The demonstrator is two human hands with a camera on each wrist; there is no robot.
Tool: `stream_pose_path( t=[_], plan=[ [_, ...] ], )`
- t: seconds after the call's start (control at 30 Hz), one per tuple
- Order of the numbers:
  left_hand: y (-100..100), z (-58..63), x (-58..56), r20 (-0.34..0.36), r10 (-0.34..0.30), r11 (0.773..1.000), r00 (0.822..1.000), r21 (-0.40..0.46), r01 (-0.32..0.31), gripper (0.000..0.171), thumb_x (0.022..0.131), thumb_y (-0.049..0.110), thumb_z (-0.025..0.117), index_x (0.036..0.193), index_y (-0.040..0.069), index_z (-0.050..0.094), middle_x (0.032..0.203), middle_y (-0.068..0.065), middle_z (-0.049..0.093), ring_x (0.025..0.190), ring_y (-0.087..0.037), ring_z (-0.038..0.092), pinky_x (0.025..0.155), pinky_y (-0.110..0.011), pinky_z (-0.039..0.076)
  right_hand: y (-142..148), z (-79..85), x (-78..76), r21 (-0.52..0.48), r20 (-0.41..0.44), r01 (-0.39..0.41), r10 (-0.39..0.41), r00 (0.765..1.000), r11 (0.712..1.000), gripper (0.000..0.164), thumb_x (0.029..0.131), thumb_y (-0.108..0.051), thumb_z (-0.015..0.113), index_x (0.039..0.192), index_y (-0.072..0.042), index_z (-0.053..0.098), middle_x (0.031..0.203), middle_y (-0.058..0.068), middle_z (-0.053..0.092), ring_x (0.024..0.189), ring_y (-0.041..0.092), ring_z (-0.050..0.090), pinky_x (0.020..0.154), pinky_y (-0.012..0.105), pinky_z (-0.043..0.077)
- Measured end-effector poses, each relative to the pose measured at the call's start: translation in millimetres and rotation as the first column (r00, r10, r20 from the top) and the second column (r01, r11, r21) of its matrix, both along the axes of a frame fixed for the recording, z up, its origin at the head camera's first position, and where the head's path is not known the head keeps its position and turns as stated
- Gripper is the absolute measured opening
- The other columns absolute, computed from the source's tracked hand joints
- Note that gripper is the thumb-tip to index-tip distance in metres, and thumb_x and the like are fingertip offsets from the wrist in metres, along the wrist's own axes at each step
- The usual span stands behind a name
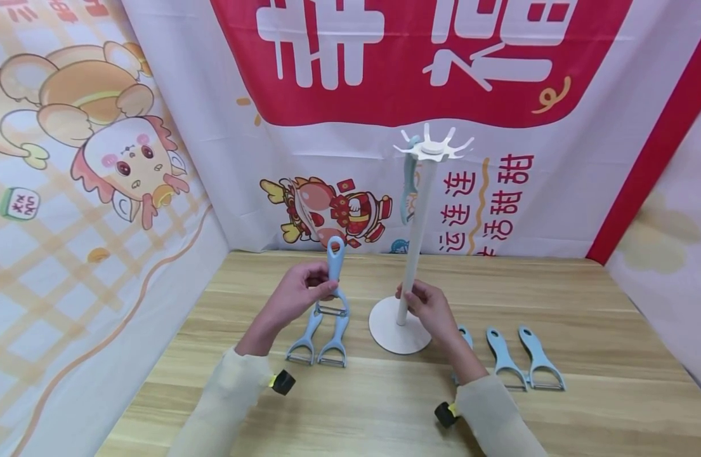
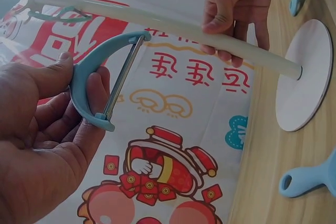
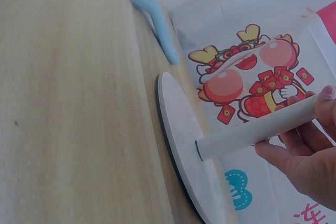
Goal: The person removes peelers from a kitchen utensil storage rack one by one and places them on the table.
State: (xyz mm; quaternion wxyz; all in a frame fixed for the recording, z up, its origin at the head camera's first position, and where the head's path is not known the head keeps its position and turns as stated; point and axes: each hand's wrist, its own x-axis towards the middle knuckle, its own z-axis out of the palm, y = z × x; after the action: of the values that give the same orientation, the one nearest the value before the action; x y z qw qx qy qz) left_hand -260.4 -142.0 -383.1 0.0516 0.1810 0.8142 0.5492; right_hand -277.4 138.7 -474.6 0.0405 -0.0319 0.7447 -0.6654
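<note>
A light blue peeler (image 1: 335, 260) is held in my left hand (image 1: 301, 291), its handle up and its blade end down, lifted off the table. In the left wrist view the fingers and thumb pinch the peeler (image 2: 82, 80) near its forked head. My right hand (image 1: 429, 310) grips the lower pole of a white stand (image 1: 415, 247), just above its round base (image 1: 391, 330). Hooks (image 1: 432, 147) spread out at the top of the stand. Another blue peeler (image 1: 409, 181) hangs from a hook at the back left.
Two peelers (image 1: 334, 346) lie on the wooden table (image 1: 373, 412) left of the base. To the right lie three more peelers (image 1: 535, 352), one partly hidden by my right forearm. A printed cloth (image 1: 327, 152) hangs behind the table, and another cloth (image 1: 179, 279) borders its left side.
</note>
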Motion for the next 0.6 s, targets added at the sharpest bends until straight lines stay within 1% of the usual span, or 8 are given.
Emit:
stream_pose_path(
  t=[0.2,0.37,0.47,0.6],
  plan=[
    [-6,-5.1,1.0,0.012,-0.001,1.0,1.0,-0.001,0.001,0.018,0.097,0.011,0.064,0.109,-0.002,0.066,0.099,-0.016,0.068,0.085,-0.018,0.068,0.079,-0.033,0.061,1,0.4,-0.5,-0.002,0.008,0.006,-0.006,1.0,1.0,0.022,0.103,-0.011,0.052,0.121,-0.006,0.063,0.12,0.015,0.066,0.127,0.031,0.058,0.104,0.046,0.048],
    [-11,-9.1,2.1,0.019,0.011,1.0,1.0,-0.01,-0.011,0.018,0.097,0.012,0.064,0.108,-0.002,0.065,0.098,-0.016,0.068,0.085,-0.019,0.068,0.081,-0.038,0.061,1,1.0,-0.4,-0.011,-0.002,-0.005,0.005,1.0,1.0,0.022,0.103,-0.01,0.051,0.121,-0.003,0.063,0.12,0.016,0.066,0.127,0.032,0.058,0.104,0.046,0.048],
    [-14,-11.5,2.7,0.029,0.026,1.0,0.999,-0.018,-0.025,0.017,0.097,0.011,0.064,0.108,-0.002,0.065,0.097,-0.015,0.069,0.084,-0.021,0.068,0.081,-0.04,0.061,1,1.4,0.2,-0.019,-0.007,-0.015,0.015,1.0,1.0,0.021,0.103,-0.009,0.051,0.12,-0.003,0.063,0.12,0.017,0.065,0.127,0.031,0.058,0.105,0.045,0.048],
    [-18,-14.2,3.4,0.04,0.033,0.999,0.999,-0.021,-0.032,0.016,0.097,0.009,0.064,0.107,-0.003,0.065,0.095,-0.015,0.069,0.085,-0.027,0.069,0.077,-0.035,0.061,1,2.3,1.1,-0.024,-0.009,-0.015,0.015,1.0,1.0,0.021,0.103,-0.01,0.052,0.119,-0.003,0.063,0.12,0.018,0.065,0.127,0.031,0.058,0.105,0.045,0.047]
  ],
)
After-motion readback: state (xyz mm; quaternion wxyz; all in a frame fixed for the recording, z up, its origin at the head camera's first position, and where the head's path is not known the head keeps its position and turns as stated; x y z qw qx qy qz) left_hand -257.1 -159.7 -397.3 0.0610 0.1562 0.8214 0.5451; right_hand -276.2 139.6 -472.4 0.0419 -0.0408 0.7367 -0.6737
